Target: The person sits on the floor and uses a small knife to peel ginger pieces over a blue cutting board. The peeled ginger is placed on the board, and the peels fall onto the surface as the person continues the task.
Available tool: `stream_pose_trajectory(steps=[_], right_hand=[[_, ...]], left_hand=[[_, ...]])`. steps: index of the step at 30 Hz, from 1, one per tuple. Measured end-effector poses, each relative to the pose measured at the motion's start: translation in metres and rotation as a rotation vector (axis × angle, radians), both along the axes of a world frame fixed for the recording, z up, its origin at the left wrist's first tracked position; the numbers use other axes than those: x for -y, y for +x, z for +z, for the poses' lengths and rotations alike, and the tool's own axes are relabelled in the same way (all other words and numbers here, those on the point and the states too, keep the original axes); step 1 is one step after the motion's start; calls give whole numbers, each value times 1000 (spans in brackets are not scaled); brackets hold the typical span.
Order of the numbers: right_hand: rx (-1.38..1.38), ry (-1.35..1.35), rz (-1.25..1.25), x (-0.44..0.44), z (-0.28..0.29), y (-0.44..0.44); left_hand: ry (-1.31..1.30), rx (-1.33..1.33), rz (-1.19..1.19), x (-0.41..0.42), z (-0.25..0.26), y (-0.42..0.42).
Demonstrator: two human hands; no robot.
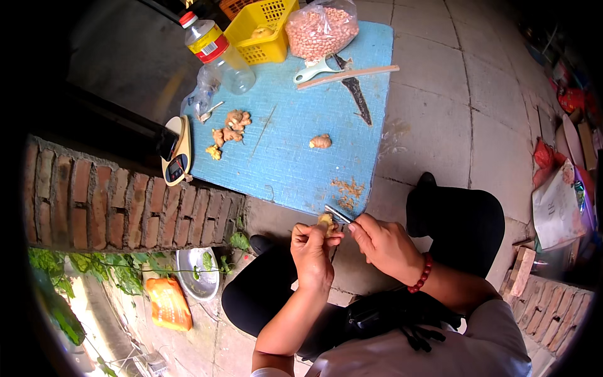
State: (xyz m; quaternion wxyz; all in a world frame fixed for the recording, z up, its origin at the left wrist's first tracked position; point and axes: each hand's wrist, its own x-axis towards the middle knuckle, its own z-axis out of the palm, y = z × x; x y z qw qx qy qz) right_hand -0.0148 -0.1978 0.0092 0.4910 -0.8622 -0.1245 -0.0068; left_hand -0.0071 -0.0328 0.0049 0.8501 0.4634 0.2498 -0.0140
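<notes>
Between the fingers of my left hand (313,254) is a partly peeled piece of ginger root (327,223), its yellow flesh showing. My right hand (386,247) grips a small metal blade tool (338,214), whose tip lies close against the ginger; its handle is hidden in the fist. Just beyond, brown peel scraps (347,191) are scattered on the near corner of the blue table (292,118). One separate ginger piece (321,141) rests mid-table. Further left lie several knobbly ginger pieces (229,128).
A kitchen scale (176,155) carries a phone (168,143) at the table's left edge. Along the back stand a plastic bottle (219,54), a yellow basket (264,45) and a bag of peanuts (322,30). A pale green peeler (315,70) lies near a wooden strip (348,77).
</notes>
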Motion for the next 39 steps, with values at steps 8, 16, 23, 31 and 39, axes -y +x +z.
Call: stream_pose_trajectory(steps=[8, 16, 23, 31, 39], right_hand=[[-146, 21, -5, 0, -3, 3], [125, -55, 28, 0, -1, 0], [-463, 148, 9, 3, 19, 7], [-64, 31, 24, -2, -3, -3], [-102, 17, 23, -2, 3, -1]], left_hand=[[-75, -52, -34, -4, 5, 4], [-129, -170, -27, -6, 12, 5], [-111, -216, -23, -8, 10, 7], [-212, -239, -23, -10, 11, 7], [-433, -278, -25, -14, 9, 8]])
